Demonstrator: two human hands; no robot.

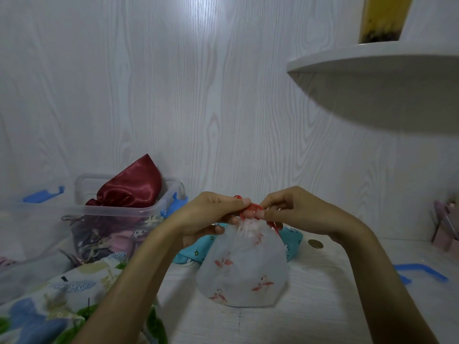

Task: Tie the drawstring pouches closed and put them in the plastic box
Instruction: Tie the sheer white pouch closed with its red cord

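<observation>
Hands: left hand (211, 214), right hand (293, 209) pinch red drawstring (253, 208) | flamingo pouch (242, 269) gathered

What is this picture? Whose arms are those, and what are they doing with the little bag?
There is no machine here. A person wears a camera on their head, so you see their own two arms reaching out, as if you were looking through their eyes. The left hand and the right hand both pinch a red string at the top of a white pouch with pink flamingos. They are tying it closed. The pouch stands on a white table. Behind it lies a blue pouch with stars. On the left is a clear plastic box with a shiny dark red pouch poking out of it. A leafy patterned cloth lies in the near left corner.
</observation>
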